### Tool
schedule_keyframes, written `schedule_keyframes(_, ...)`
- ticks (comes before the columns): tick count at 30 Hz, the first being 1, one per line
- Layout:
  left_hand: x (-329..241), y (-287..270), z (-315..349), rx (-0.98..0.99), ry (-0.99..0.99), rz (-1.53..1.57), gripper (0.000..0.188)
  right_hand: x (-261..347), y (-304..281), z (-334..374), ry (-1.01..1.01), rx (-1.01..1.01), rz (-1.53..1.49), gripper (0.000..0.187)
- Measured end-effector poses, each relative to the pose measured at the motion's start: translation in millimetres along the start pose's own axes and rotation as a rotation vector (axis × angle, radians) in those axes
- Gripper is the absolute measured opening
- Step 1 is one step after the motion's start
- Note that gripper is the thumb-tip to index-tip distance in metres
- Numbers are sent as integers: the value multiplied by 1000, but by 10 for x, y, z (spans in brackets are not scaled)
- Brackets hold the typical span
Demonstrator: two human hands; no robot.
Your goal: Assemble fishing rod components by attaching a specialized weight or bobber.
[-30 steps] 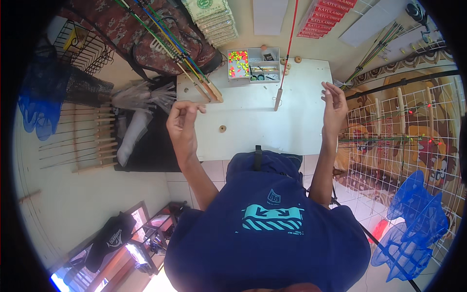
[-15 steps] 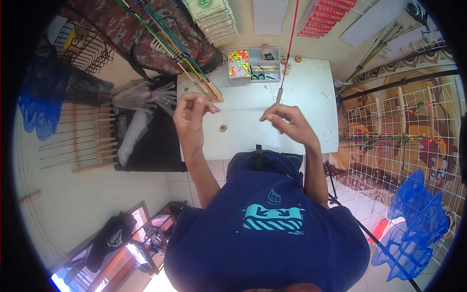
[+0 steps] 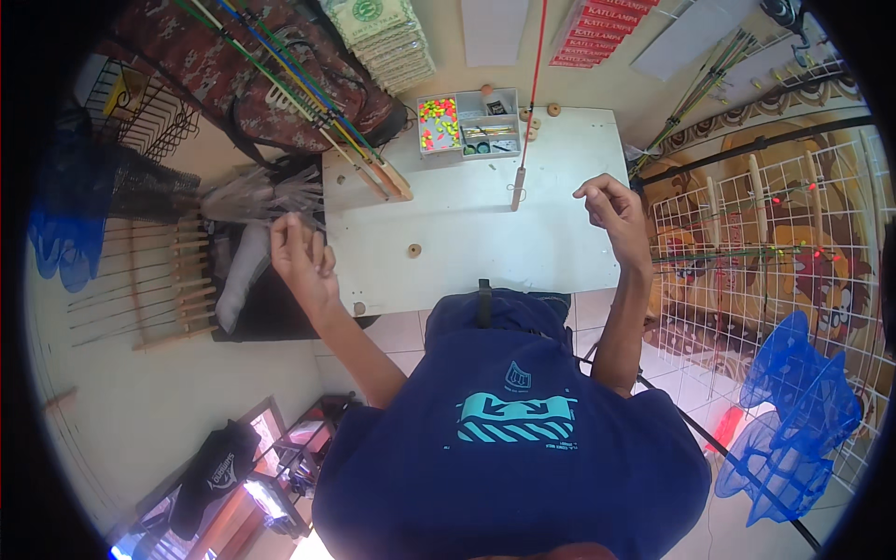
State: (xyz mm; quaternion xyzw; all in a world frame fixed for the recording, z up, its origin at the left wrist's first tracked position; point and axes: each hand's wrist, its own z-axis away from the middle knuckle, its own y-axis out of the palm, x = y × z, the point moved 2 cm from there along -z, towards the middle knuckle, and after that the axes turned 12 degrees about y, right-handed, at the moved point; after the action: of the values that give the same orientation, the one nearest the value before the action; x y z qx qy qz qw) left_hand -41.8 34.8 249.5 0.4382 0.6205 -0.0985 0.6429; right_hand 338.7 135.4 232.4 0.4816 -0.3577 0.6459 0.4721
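Note:
Both hands are raised over the white table (image 3: 467,275), wide apart. My left hand (image 3: 303,259) is above the table's left edge, its fingers curled into a pinch. My right hand (image 3: 616,219) is near the right edge, thumb against the bent index finger. Whatever either pinch holds is too thin or hidden to make out. Between them lies a red fishing rod (image 3: 536,84) with a grey-brown handle (image 3: 518,189), and a small loop of line shows at that handle. A small round wooden piece with a hole (image 3: 414,250) lies nearer my left hand.
At the table's back stands a compartment box (image 3: 495,103) with bright floats. Several rods with wooden handles (image 3: 392,177) lean at the back left, by a camouflage bag (image 3: 308,93). Right of the table are a wire rack (image 3: 775,271) and blue nets (image 3: 803,392).
My hands have moved apart, the left one leftward and down, the right one rightward. The view has shifted slightly, so the table appears further left. The rod remains on the table.

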Motion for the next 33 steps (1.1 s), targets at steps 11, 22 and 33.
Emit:
schedule_keyframes(11,131,-311,-92,-80,66,-222,10,-95,-296,6,-28,-79,-209,19)
schedule_keyframes(22,504,-601,-91,151,-184,-640,20,-57,-356,65,-47,-193,-27,7)
schedule_keyframes(33,692,957,631,1001,-138,-117,57,78,832,24,-107,234,310,11)
